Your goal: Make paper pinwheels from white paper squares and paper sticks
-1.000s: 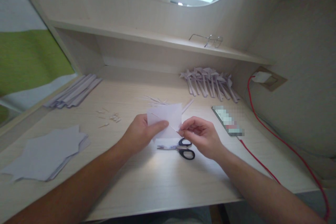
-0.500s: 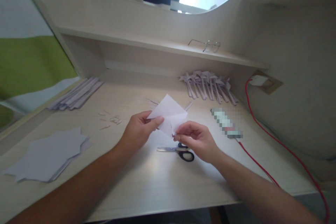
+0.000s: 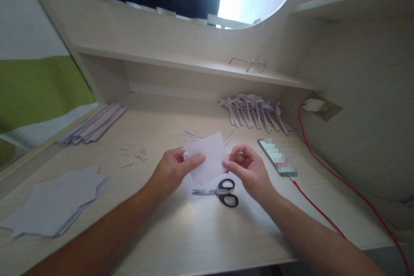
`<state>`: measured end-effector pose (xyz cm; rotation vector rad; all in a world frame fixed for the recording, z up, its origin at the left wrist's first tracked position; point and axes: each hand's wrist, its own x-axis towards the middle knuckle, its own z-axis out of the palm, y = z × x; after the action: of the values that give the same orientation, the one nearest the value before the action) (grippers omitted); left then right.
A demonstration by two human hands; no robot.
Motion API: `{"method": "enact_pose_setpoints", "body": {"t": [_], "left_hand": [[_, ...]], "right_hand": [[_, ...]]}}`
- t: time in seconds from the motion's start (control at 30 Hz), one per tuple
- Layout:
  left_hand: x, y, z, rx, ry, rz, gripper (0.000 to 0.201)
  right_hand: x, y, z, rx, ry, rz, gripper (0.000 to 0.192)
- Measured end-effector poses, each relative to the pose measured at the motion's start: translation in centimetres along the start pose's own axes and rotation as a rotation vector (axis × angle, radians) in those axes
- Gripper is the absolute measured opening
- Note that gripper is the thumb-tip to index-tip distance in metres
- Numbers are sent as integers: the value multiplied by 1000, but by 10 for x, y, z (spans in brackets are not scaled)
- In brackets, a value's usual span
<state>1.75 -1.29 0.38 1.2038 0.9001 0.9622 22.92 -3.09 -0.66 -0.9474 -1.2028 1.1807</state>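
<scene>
A small white sheet of paper [image 3: 210, 155] is held up above the middle of the desk. My left hand [image 3: 176, 168] pinches its left side, thumb flat on the front and fingers behind. At the right edge of the sheet, my right hand [image 3: 247, 166] is closed with thumb and fingertips on the paper. Just below the sheet, a pair of scissors [image 3: 215, 192] with black handles lies on the desk, blades toward the left. Thin paper strips [image 3: 190, 133] lie behind the sheet and are partly hidden by it.
At left are a stack of white paper [image 3: 58, 200], folded paper sticks [image 3: 93, 125] and small scraps [image 3: 139, 154]. Several paper pinwheels [image 3: 255, 110] lie at the back right. A phone [image 3: 276, 157] with a red cable [image 3: 318, 209] lies right. Glasses [image 3: 257, 65] rest on the shelf [image 3: 181, 62].
The paper has turned from a corner-up position to lie more squarely in my hands, and it sits slightly lower. My right hand has shifted to its right edge, uncovering the scissors' handles.
</scene>
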Motion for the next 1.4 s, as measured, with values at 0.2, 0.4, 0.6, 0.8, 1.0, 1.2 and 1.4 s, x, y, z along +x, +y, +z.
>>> {"method": "enact_pose_setpoints", "body": {"t": [0.2, 0.4, 0.6, 0.8, 1.0, 1.2, 1.4], "left_hand": [[0, -5, 5, 58, 69, 5, 30], [2, -4, -1, 21, 158, -5, 34], [3, -6, -3, 54, 133, 4, 38], [3, -7, -4, 57, 101, 4, 37], [1, -2, -2, 95, 117, -12, 35], [1, 1, -1, 155, 128, -8, 31], [1, -3, -1, 176, 131, 19, 29]], "right_hand": [[-6, 3, 4, -33, -83, -36, 21], [-6, -2, -11, -265, -274, -186, 13], [-5, -11, -14, -499, -326, -310, 8], [-5, -12, -12, -532, -378, -318, 6], [-7, -11, -10, -488, -343, -215, 6], [-8, -1, -9, -402, -247, -99, 10], [-7, 2, -8, -403, -185, -119, 9]]}}
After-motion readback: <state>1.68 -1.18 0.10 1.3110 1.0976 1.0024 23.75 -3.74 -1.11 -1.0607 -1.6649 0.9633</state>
